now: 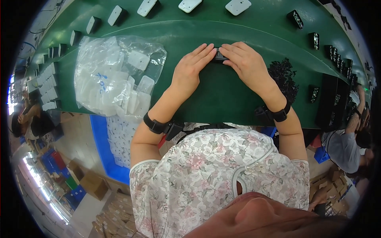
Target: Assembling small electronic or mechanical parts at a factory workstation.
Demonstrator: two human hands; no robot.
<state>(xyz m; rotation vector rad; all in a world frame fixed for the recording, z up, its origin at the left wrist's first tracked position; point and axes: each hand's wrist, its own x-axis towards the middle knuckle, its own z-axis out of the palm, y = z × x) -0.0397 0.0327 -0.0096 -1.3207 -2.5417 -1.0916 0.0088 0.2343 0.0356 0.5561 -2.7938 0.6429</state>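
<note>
Green and smooth, the table [228, 101] is spreading out in front of the person. Between the two hands, a small black part [219, 56] is resting on it. The left hand [191, 65] is touching the part's left end, and its fingers are lying close together. Its thumb is hiding, so I cannot tell if this hand is gripping. The right hand [247, 63] is holding the right end, with fingers on the far side and the thumb on the near side. Black bands [156, 125] are going around both wrists. Just right of the right hand, a heap of black bits [285, 79] is lying. On the left, a clear bag [119, 79] is holding white covers [139, 60]. Along the far side, white pieces [189, 5] are making a curved row. On the right, black cases [314, 41] are lining up. Near the left, below the table, a blue bin [99, 137] is holding white parts [119, 142]. Farther right, another person [342, 148] is wearing grey.
</note>
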